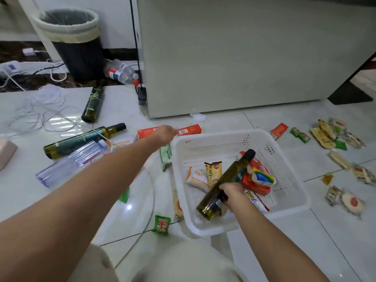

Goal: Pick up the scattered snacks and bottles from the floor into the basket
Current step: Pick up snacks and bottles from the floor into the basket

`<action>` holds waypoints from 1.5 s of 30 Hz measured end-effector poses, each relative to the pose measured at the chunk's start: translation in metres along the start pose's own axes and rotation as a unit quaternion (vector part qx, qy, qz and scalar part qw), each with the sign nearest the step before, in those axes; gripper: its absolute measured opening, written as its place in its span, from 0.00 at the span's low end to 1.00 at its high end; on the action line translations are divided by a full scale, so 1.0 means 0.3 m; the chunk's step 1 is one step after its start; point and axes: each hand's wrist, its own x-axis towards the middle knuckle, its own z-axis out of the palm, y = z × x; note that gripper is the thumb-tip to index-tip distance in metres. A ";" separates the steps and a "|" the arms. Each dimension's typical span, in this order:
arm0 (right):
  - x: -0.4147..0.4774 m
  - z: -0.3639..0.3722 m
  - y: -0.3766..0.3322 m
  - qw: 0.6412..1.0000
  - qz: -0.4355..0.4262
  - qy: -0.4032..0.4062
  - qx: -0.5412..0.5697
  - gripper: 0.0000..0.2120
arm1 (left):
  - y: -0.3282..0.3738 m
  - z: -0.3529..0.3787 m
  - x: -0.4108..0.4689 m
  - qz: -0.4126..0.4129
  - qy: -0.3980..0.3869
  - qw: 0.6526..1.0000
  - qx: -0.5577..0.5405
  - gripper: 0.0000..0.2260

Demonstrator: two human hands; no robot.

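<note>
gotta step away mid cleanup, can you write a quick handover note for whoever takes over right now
Right hand: gripping a dark green glass bottle, held tilted over the white basket, not yet set down.
Left hand: stretched out above the long orange box on the floor; whether it grips anything cannot be told.
Done: several snack packs and a red pack lie in the basket.
Left: two dark bottles and a clear bottle on the left floor, plastic bottles by the bin, loose snacks to the right of the basket, small green packets nearby.
</note>
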 end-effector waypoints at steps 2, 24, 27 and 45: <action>-0.027 0.018 -0.055 0.992 -0.014 0.088 -0.085 0.23 | -0.093 -0.141 0.026 0.001 0.011 0.998 0.067 0.19; -0.285 1.011 -0.046 0.909 -0.098 -0.308 -0.265 0.14 | -1.112 -0.314 -0.205 -0.406 0.202 0.881 -0.135 0.44; -0.291 1.055 0.011 0.890 -0.086 -0.336 -0.296 0.22 | -1.116 -0.297 -0.196 -0.371 0.215 0.854 -0.295 0.37; -0.284 0.883 -0.042 0.919 -0.114 -0.366 -0.096 0.17 | -0.897 -0.307 -0.195 -0.187 -0.057 0.872 -0.448 0.24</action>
